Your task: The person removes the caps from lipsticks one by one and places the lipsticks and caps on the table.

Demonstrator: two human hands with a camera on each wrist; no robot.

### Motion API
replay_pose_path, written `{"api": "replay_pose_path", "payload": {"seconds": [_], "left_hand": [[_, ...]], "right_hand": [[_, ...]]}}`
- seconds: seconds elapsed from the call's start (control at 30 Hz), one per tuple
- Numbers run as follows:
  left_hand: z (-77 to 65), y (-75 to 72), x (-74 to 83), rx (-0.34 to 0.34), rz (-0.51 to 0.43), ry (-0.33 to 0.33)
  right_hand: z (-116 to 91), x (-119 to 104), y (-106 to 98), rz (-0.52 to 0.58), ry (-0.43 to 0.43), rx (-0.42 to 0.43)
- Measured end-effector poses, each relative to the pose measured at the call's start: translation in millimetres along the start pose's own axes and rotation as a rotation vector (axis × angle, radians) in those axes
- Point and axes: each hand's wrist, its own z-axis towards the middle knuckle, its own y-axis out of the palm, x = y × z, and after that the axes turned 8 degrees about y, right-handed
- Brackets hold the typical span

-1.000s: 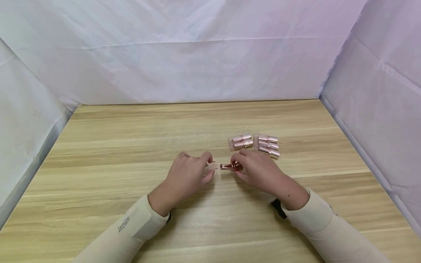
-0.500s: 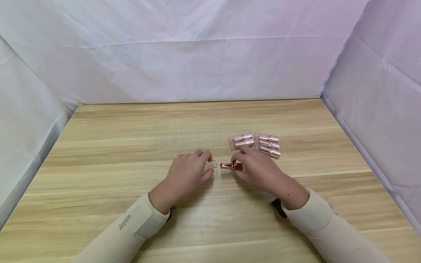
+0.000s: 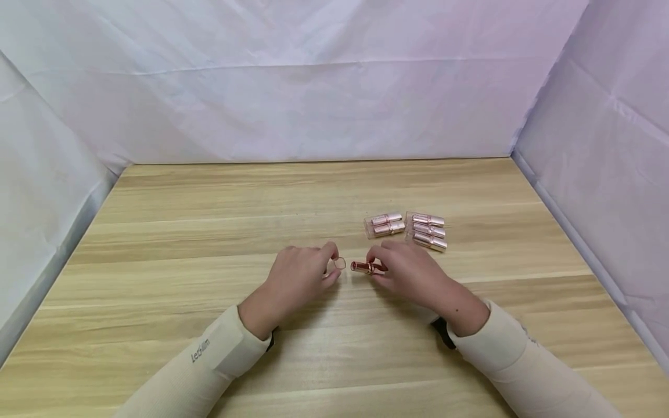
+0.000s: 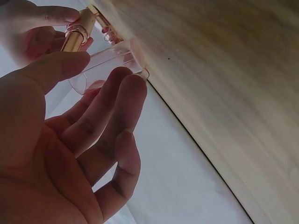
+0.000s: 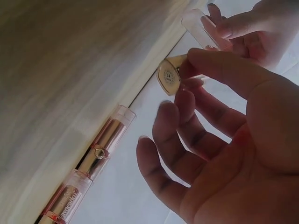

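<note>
The fingers of the left hand (image 3: pixel 297 274) pinch a clear cap (image 4: pixel 110 60), and those of the right hand (image 3: pixel 415 271) pinch a rose-gold tube (image 3: pixel 361 267) near its base, apparently to leave the facing ends free, close but apart. Beyond the right hand lie five capped tubes (image 3: pixel 389 229), a pair beside a row of three, seemingly kept aside for working room. Creased white sheeting (image 3: pixel 313 110) encloses the wood-grain table (image 3: pixel 219 215) behind and along both sides.

Clear cap (image 3: pixel 340 263) more end-on vs prev.
</note>
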Motion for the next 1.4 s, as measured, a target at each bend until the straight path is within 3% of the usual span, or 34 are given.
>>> {"api": "replay_pose_path", "payload": {"seconds": [0.3, 0.8, 1.03, 1.4], "left_hand": [[-0.9, -0.5, 1.3, -0.022, -0.084, -0.008], [5.2, 2.3, 3.0, -0.070, -0.129, -0.058], [6.9, 2.9, 3.6, -0.063, -0.144, -0.057], [8.2, 2.7, 4.1, -0.081, -0.120, -0.053]], "right_hand": [[7.8, -3.5, 1.4, 0.095, 0.025, -0.052], [29.3, -1.2, 0.7, 0.234, 0.009, -0.244], [34.1, -1.8, 3.3, 0.227, 0.024, -0.303], [32.7, -2.0, 1.6, 0.176, 0.036, -0.307]]}}
